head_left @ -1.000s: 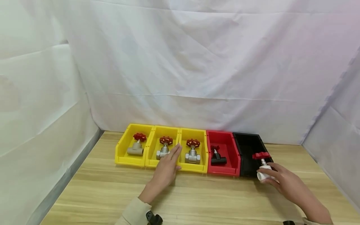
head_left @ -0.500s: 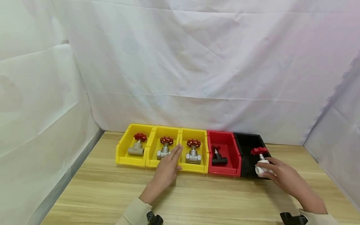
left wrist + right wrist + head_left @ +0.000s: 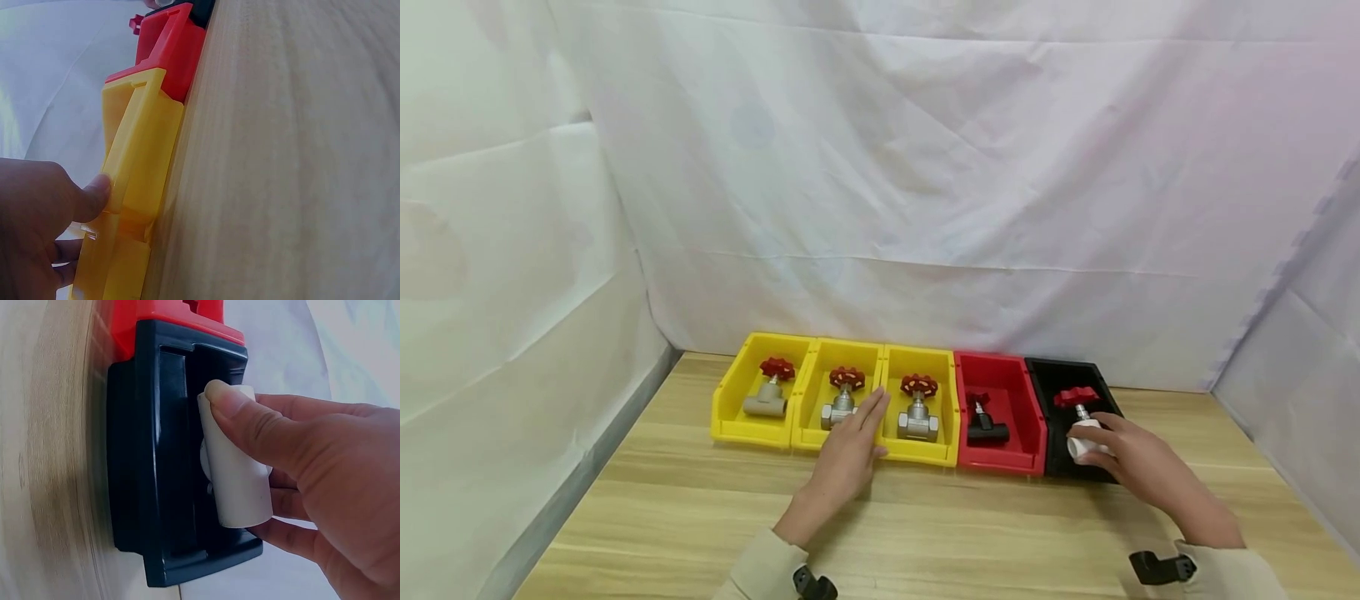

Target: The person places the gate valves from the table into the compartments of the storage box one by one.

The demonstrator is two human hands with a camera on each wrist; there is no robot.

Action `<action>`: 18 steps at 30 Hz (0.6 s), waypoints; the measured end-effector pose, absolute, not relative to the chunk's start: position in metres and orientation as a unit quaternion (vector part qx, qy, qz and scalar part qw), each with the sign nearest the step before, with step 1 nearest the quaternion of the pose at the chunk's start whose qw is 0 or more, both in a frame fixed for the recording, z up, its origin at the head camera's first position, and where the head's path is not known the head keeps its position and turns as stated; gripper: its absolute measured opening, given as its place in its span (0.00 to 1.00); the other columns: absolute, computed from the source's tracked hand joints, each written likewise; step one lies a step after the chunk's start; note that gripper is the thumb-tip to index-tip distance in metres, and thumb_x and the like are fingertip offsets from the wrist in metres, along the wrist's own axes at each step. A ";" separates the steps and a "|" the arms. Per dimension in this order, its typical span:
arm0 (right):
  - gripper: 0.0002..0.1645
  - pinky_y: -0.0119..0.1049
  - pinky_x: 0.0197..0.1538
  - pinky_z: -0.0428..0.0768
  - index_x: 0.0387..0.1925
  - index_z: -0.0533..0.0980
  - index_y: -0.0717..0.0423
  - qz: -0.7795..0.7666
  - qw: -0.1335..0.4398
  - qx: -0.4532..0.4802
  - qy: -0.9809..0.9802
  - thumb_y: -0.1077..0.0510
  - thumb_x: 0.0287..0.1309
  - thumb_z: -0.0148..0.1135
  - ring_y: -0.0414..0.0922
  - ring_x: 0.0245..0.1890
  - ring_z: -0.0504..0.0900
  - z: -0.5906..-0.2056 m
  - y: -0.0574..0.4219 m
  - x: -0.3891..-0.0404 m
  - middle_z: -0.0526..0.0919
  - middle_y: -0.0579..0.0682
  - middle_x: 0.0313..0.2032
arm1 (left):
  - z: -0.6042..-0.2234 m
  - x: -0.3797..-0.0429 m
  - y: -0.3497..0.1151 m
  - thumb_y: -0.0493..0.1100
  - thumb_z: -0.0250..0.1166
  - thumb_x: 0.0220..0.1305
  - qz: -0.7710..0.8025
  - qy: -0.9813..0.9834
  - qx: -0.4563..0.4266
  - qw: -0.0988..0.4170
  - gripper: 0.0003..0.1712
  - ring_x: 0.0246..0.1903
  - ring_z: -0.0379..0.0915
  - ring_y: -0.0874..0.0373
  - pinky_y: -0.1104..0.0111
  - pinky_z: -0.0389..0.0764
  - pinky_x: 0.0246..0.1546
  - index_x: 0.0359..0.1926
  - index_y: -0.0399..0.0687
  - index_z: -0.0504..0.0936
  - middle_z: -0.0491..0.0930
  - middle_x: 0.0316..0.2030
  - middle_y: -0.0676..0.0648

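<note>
A: Head view first. Where is the right hand (image 3: pixel 1138 467)?

B: Over the black bin (image 3: pixel 1060 377) at the right end of the row, its fingers curled round the white valve (image 3: pixel 1084 439) with the red handwheel. The valve sits low inside the bin's walls; I cannot tell whether it touches the floor.

A: And the left hand (image 3: pixel 847 454)?

B: Spread flat, fingers straight, lying on the front edge where the middle yellow bin (image 3: pixel 821 436) meets the right yellow bin (image 3: pixel 927 452). The forearm runs up from the near edge of the table (image 3: pixel 925 533). It holds nothing.

A: Left wrist view?

B: The thumb (image 3: pixel 94 192) presses on a yellow bin's wall, and the red bin (image 3: pixel 167 47) lies further along the row.

A: Right wrist view?

B: The thumb (image 3: pixel 240 415) lies along the top of the valve's white body (image 3: pixel 234 481), the other fingers wrap beneath it, and the body lies across the black bin's (image 3: pixel 134 469) opening. The wrist comes in from outside the row.

A: How would you do this well?

B: I would keep the valve level, handwheel up like the others, and clear of the bin's walls. The flat left hand looks well placed to steady the row.
</note>
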State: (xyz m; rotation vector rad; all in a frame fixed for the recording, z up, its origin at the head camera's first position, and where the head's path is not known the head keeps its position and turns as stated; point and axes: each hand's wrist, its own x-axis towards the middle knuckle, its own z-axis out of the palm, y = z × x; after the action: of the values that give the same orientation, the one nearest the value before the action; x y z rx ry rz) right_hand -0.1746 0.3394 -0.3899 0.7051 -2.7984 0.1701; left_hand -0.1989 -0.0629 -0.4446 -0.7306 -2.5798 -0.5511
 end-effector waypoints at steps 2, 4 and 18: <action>0.20 0.51 0.35 0.76 0.43 0.78 0.48 0.054 0.119 0.236 -0.963 0.53 0.44 0.67 0.57 0.37 0.78 -0.392 0.339 -0.178 0.73 0.65 0.46 | -0.445 -0.199 -0.063 0.44 0.66 0.51 -0.198 -0.921 -0.263 0.208 0.45 0.48 0.69 0.51 0.62 0.73 0.42 0.67 0.45 0.53 0.52 0.65 0.47; 0.20 0.52 0.35 0.75 0.43 0.78 0.48 0.052 0.117 0.233 -0.964 0.53 0.44 0.67 0.58 0.38 0.78 -0.394 0.338 -0.181 0.73 0.65 0.46 | -0.446 -0.199 -0.063 0.44 0.67 0.51 -0.198 -0.919 -0.265 0.214 0.45 0.48 0.69 0.50 0.62 0.73 0.42 0.66 0.45 0.54 0.53 0.65 0.47; 0.19 0.54 0.38 0.74 0.44 0.78 0.50 0.057 0.091 0.223 -0.969 0.54 0.47 0.65 0.58 0.39 0.77 -0.403 0.333 -0.200 0.74 0.65 0.44 | -0.444 -0.199 -0.063 0.44 0.66 0.52 -0.199 -0.923 -0.260 0.201 0.47 0.53 0.65 0.49 0.61 0.71 0.46 0.68 0.49 0.49 0.52 0.66 0.48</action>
State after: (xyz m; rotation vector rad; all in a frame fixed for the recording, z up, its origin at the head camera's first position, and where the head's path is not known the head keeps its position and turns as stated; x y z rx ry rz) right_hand -0.1998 0.3333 -0.4028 0.6633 -2.8785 0.1683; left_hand -0.1989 -0.0631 -0.4439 -0.7272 -2.5793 -0.5563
